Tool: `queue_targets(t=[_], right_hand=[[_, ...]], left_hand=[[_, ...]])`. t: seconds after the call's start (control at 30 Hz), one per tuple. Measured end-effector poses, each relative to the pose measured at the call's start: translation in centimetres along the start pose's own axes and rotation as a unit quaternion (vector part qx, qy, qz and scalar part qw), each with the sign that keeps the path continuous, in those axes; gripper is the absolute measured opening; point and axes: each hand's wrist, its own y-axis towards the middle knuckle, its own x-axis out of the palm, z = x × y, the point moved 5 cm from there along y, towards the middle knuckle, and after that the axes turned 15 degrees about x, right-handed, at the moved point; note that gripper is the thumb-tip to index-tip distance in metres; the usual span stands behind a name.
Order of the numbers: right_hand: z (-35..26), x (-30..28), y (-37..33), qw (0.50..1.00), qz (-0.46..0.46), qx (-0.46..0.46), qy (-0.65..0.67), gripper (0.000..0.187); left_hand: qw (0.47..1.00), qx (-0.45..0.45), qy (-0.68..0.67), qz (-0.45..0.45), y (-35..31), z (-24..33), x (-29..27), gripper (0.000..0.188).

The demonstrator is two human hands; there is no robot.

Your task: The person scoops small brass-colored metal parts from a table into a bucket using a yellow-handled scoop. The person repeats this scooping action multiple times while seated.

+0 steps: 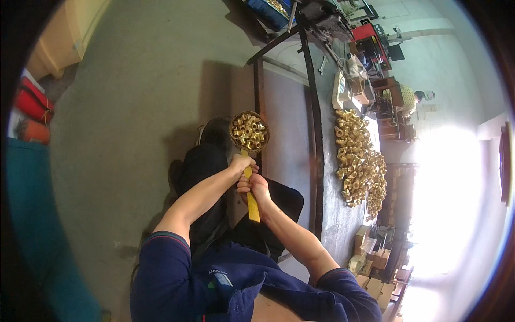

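Both hands are wrapped round the flat yellow handle [253, 206] of a round scoop [231, 132]. My left hand [243, 163] grips it close to the bowl; my right hand [257, 188] is closed just below, with the handle's end sticking out toward me. Brass pipe fittings [250, 130] fill the bowl, their open ends showing. The scoop is held out in front of my body, left of the workbench. Whether its bottom rests on anything is hidden.
To the right runs a workbench [331, 188] with a dark metal frame edge [315, 134]. A large heap of brass fittings [354, 158] lies on it. Boxes [378, 257] stand at the near right. Further back are a vise [324, 19], a blue bin [268, 13] and a seated person [407, 99].
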Motion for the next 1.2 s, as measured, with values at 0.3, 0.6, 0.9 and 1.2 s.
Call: queue_targets(t=[0.3,0.6,0.9,1.2], right_hand=[[0.0,0.3,-0.1,0.999,-0.031,-0.021,-0.016,0.014],[-0.8,-2.7,1.4,0.986,-0.148,0.062,0.038,0.003],[-0.7,-1.1,0.3,0.999,-0.040,0.018,-0.003,0.005],[-0.5,-0.7,0.1,0.999,-0.035,0.007,-0.007,0.007]], left_hand=[[1.000,-0.009,-0.002,-0.002,-0.1,0.2,0.2,0.012],[1.000,-0.019,0.008,0.002,0.3,-0.4,0.4,0.011],[1.000,-0.019,0.004,0.011,0.5,-0.6,0.3,0.012],[0.999,-0.025,0.021,0.001,0.2,-0.4,0.3,0.012]])
